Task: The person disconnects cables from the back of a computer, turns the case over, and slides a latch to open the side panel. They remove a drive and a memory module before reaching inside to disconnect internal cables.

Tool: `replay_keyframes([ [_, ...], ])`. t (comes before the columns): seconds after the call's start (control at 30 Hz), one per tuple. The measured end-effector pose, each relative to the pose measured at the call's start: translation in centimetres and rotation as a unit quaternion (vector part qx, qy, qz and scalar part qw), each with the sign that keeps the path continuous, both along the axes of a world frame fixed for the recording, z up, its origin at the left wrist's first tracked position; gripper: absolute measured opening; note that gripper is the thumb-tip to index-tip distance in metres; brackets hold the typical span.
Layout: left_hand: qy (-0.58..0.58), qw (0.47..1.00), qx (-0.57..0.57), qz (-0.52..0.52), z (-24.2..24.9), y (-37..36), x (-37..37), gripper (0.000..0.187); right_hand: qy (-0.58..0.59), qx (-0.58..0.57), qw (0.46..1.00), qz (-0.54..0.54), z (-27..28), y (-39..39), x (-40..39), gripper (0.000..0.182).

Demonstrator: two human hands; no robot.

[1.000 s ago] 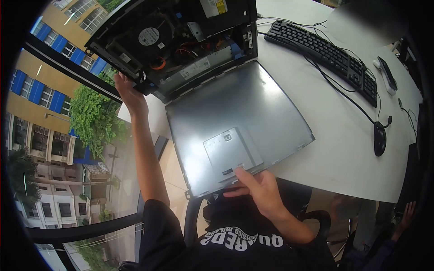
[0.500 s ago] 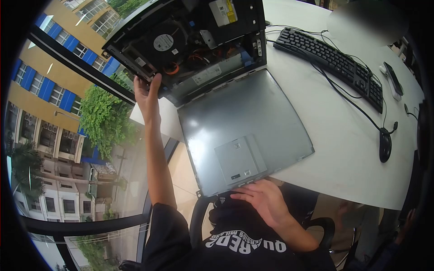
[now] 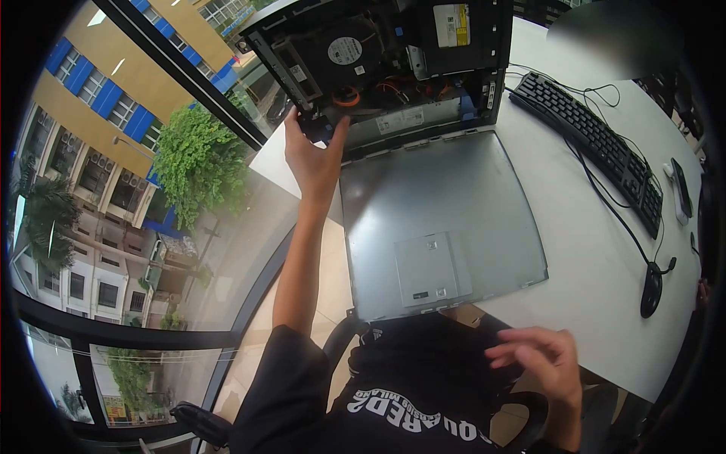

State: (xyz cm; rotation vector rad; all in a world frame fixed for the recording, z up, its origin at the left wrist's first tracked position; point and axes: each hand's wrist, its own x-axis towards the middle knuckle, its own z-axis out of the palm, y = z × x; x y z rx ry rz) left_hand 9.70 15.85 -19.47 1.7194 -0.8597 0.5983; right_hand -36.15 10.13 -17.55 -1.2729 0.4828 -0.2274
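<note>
A desktop computer case [image 3: 378,68] lies on its side with its inside exposed. A fan, an orange-ringed part and a labelled drive show in it. My left hand [image 3: 314,163] grips the near left corner of the case, thumb on the inner side and fingers round the outer edge. In front of the case, the grey metal side panel [image 3: 446,189] lies flat, its near end reaching past the table edge above my lap. My right hand [image 3: 541,359] is in the air to the right of the panel, apart from it, fingers loosely bent and holding nothing.
On the white table [image 3: 514,250] are a black keyboard [image 3: 597,147] and a black mouse [image 3: 651,291] with loose cables. A dark handset-like object [image 3: 681,188] lies farther right. A window [image 3: 144,227] borders the left side. A blurred patch covers the upper right.
My right hand has left the panel's near edge and moved right. My left hand stays at the case corner. The view has shifted, so the case and panel appear farther right.
</note>
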Motion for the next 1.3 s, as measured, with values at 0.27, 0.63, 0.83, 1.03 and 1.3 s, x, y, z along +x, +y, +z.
replay_keyframes([
  [0.27,-0.021,1.0,0.003,0.003,0.4,0.2,0.6,0.06,0.021,-0.216,0.949,-0.23,-1.9,-12.0,2.6,0.028],
  [0.63,0.221,0.951,-0.037,-0.213,0.1,5.7,3.5,0.058,-0.004,-0.193,0.949,-0.249,-3.8,-15.6,4.6,0.026],
  [0.83,0.236,0.937,-0.088,-0.242,0.0,5.2,4.7,0.053,-0.014,-0.187,0.952,-0.241,-4.0,-15.7,4.6,0.025],
  [1.03,0.266,0.924,-0.115,-0.25,0.2,4.5,4.2,0.054,-0.016,-0.193,0.951,-0.24,-4.2,-15.7,4.6,0.025],
  [1.3,0.189,0.967,-0.107,-0.132,0.0,1.6,3.0,0.053,-0.001,-0.216,0.946,-0.243,-4.3,-15.7,4.6,0.027],
])
